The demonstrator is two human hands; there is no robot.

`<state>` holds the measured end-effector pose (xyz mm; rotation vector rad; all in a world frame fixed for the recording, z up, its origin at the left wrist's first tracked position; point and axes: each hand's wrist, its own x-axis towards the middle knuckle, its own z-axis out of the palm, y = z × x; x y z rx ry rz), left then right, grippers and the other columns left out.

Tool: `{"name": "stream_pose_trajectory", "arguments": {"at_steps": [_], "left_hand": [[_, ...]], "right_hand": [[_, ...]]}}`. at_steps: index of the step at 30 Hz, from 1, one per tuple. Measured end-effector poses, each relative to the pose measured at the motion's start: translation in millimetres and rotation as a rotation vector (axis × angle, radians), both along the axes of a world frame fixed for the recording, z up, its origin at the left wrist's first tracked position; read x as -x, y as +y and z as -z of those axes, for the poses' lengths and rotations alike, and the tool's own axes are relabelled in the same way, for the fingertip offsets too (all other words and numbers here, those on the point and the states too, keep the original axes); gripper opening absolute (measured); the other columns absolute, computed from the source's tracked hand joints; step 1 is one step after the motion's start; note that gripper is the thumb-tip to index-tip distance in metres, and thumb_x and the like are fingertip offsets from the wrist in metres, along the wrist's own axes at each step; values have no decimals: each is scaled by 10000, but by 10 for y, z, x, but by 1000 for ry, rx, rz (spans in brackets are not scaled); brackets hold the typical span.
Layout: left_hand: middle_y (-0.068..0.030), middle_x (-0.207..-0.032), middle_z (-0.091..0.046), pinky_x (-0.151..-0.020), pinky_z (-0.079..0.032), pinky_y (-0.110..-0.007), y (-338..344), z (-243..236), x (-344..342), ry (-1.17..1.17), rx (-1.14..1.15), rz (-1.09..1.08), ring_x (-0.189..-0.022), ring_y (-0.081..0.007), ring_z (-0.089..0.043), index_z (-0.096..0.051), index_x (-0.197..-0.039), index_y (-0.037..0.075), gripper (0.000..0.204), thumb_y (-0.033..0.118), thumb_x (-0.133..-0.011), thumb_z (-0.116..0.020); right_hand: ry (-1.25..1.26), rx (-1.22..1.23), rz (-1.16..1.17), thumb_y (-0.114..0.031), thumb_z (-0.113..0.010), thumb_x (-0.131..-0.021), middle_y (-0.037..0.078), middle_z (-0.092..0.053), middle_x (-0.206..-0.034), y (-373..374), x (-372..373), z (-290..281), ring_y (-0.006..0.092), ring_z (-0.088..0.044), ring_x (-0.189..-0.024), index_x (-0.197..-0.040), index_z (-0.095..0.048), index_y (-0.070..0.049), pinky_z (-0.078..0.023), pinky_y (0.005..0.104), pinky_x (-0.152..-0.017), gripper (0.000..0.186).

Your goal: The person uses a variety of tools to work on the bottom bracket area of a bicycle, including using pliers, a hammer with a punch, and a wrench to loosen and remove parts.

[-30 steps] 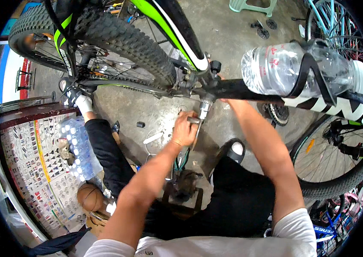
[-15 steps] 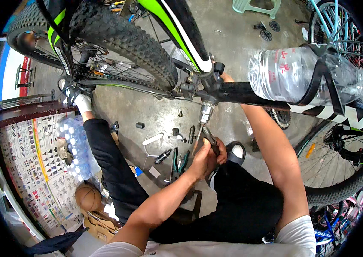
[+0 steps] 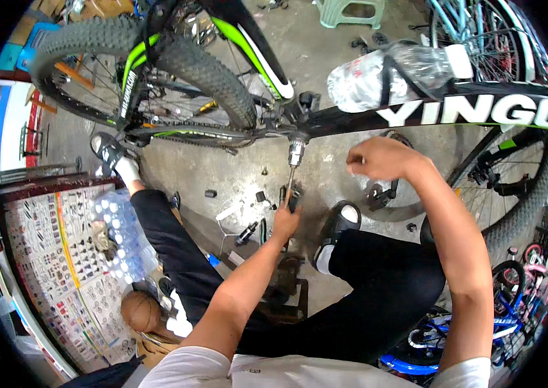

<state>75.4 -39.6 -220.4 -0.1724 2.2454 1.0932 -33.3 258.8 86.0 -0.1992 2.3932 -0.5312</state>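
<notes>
My left hand [image 3: 286, 224] is closed around the lower end of a slim metal rod-shaped tool [image 3: 291, 178]. The rod runs up to a silver cylindrical fitting [image 3: 296, 153] at the bike's bottom bracket. A dark tool part [image 3: 295, 199] shows beside my left fingers, but its kind is unclear. Below the frame tube [image 3: 345, 121], my right hand [image 3: 387, 159] hangs in the air with fingers curled in, apart from the bike. What it holds, if anything, I cannot make out. The mountain bike's [image 3: 251, 55] knobby rear wheel [image 3: 212, 77] is at the upper left.
A plastic bottle [image 3: 364, 81] sits in the frame's cage. Pliers [image 3: 263, 229], a black tool [image 3: 246, 234] and small parts lie on the floor. A crank with pedal [image 3: 387, 194] rests at right. Bottled water packs [image 3: 122, 233] and a basketball [image 3: 139, 312] stand left; a green stool [image 3: 351, 11] behind.
My right hand has come out from behind the frame tube into the open, toward me. My left hand has shifted slightly left and grips the rod. The view has shifted, too.
</notes>
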Motion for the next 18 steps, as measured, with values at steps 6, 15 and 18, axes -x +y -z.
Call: {"name": "stream_pose_trajectory", "arguments": {"at_steps": [6,15,18], "left_hand": [[-56,-961,-689,-796,-538,-397,-195,-636,285,-274,-484,-595,-867,-201,-642,-650,-1102,-7,336,316,-1041,-581],[-86,-897,-723,-637,-527,-332,203,-2010,871,147,-416,-229,-703,-161,-676,-677,-1066,-22,370,318,-948,-762],[-110,-864,-759,-675,-544,-360,387,-2174,964,271,-56,-176,-742,-193,-714,-715,-1009,-11,382,342,-893,-807]], "right_hand": [[285,99,14,-389,-674,-940,180,-714,-797,-896,-608,-1030,407,-709,-846,-881,-730,-52,-562,502,-734,347],[752,516,-39,-305,-697,-899,73,-672,-734,-2113,-940,-648,265,-714,-718,-781,-662,-76,-567,426,-713,260],[857,391,6,-310,-707,-894,74,-684,-747,-2154,-778,-574,260,-726,-712,-803,-685,-74,-571,419,-694,253]]}}
